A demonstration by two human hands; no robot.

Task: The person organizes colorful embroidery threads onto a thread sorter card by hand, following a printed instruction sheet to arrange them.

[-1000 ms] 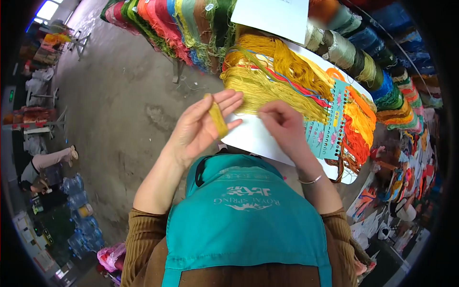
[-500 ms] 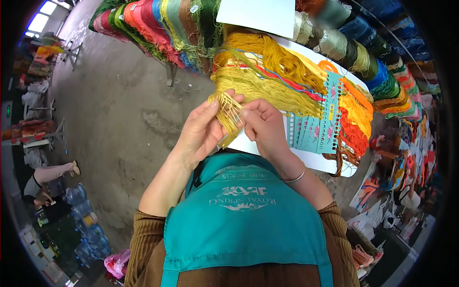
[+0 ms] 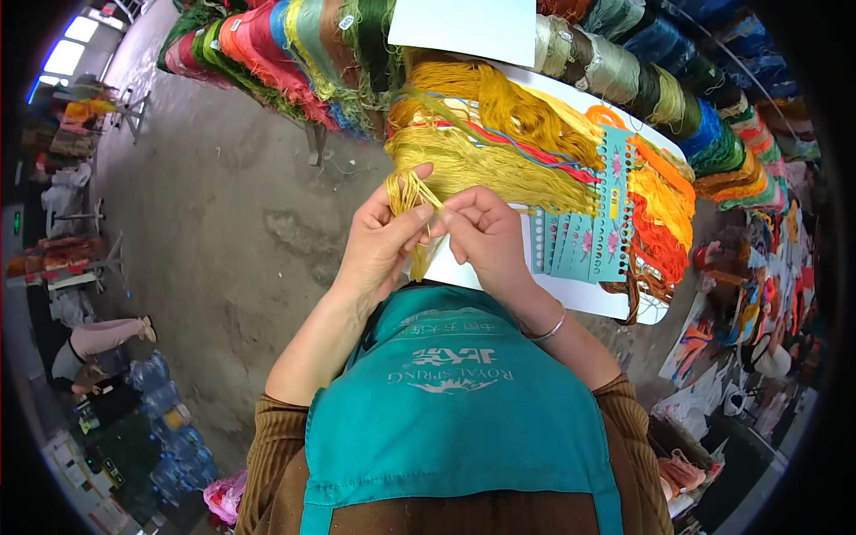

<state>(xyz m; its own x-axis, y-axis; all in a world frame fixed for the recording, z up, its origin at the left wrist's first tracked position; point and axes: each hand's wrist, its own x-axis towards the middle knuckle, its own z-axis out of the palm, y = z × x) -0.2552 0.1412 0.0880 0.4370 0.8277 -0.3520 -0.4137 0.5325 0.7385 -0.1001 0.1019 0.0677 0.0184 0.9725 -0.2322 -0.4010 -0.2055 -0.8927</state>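
Note:
A small bundle of golden-yellow embroidery thread (image 3: 407, 193) is looped over the fingers of my left hand (image 3: 379, 242), whose thumb presses on the strands. My right hand (image 3: 486, 234) pinches the same thread at its right side, with thumb and forefinger close to the left thumb. Loose thread ends hang below my left fingers. Just beyond my hands, long olive-yellow skeins (image 3: 473, 174) and darker gold skeins (image 3: 499, 102) lie on a white board (image 3: 455, 266). Their right ends reach a turquoise punched card (image 3: 613, 201) with holes along its edges.
Orange and red thread (image 3: 660, 214) lies right of the card. A white sheet (image 3: 464, 31) sits at the far edge. Racks of coloured skeins (image 3: 294, 49) stand beyond. Another person (image 3: 98, 343) is at the far left, near stacked water bottles (image 3: 174, 437).
The thread spread across my left fingers has been gathered into a narrower bunch. My left thumb has moved down and right, and my right hand has come closer to it.

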